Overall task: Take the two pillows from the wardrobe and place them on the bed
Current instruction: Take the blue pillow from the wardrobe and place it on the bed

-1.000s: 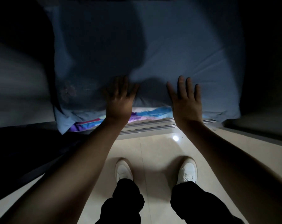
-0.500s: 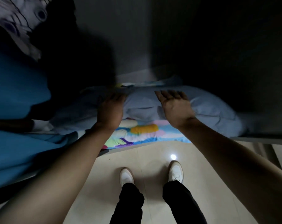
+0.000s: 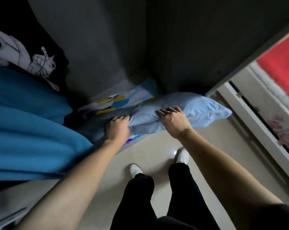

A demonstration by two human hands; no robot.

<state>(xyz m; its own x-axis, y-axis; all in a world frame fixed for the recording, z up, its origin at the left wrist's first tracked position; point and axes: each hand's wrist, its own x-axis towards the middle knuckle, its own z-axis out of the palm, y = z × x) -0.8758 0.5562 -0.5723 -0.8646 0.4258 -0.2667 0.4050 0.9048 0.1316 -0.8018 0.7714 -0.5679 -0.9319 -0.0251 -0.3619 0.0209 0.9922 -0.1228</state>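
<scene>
A: As the light blue pillow [image 3: 186,112] lies at the wardrobe [image 3: 120,47] floor's front edge, how is it held?

B: Both hands on top. Left hand [image 3: 118,129] curls its fingers into the near-left fabric; right hand [image 3: 172,119] presses part-spread fingers, apparently to drag it out.

A: Contents?

B: A patterned pillow [image 3: 117,100] beneath and behind it; blue cloth [image 3: 27,123] left. Bed not identifiable.

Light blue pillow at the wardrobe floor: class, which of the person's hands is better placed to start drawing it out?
Probably the right hand: it lies spread on the light blue pillow. The left hand sits at the pillow's left end, fingers tucked into darker folds beside the patterned pillow.
</scene>
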